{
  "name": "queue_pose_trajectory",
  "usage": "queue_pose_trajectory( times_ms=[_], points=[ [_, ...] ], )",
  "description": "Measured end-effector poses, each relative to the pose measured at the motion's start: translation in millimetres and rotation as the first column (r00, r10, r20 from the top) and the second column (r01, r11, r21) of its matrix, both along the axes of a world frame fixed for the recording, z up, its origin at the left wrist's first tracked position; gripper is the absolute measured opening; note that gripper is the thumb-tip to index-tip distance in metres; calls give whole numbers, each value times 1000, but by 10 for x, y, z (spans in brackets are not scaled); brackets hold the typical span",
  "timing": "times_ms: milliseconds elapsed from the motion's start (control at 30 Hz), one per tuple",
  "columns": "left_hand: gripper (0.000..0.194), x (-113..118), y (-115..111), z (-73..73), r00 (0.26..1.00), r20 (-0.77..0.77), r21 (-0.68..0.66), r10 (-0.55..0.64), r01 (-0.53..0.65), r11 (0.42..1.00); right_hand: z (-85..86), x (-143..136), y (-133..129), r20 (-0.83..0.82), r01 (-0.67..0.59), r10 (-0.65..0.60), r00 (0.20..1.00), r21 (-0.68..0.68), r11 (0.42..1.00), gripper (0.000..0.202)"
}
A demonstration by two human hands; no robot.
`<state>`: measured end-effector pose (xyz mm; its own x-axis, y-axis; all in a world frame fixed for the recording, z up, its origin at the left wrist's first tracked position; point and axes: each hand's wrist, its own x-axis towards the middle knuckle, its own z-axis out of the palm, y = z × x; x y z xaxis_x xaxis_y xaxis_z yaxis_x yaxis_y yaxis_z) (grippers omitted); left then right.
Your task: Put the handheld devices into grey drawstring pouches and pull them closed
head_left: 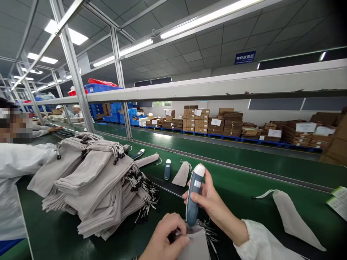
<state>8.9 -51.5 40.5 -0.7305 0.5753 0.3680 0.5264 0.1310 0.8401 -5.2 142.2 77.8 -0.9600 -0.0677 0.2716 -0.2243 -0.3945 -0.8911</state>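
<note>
My right hand [214, 202] grips a blue-grey handheld device [193, 207] with a white rounded top and a small label. The device is tilted slightly, its lower end at the mouth of a grey drawstring pouch [193, 245]. With thumb and fingers closed on the pouch's edge, my left hand [166, 238] is just below and left of the device. Whether the device's tip is inside the pouch, I cannot tell. Beyond my hands, another blue-grey device [167, 169] lies beside a grey pouch [182, 174] on the green belt.
A large heap of grey drawstring pouches [94, 180] covers the left side. A single filled-looking pouch [295, 216] lies at right. At far left sits a co-worker in a white sleeve [24, 159]. A metal post [126, 121] and a long white beam [217, 86] stand ahead.
</note>
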Motion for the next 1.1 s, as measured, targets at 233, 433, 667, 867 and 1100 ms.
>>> queue_pose_trajectory(
  times_ms=[233,433,667,867,1100],
  points=[
    [36,13,-39,117,987,142,329,77,-120,937,-105,170,-188,-113,-4,42,993,316,949,58],
    [34,65,-98,235,931,224,345,287,-351,870,117,285,-150,-31,-144,219,975,664,734,50],
    [41,-142,-275,306,840,457,480,294,-511,713,459,469,85,161,-295,274,948,125,947,30],
    [22,-57,-183,198,909,288,359,303,-395,845,720,517,332,87,14,3,996,-194,981,24],
    [23,52,24,70,975,-118,-269,188,-214,939,619,169,730,-476,763,-658,583,43,645,9]
  ],
)
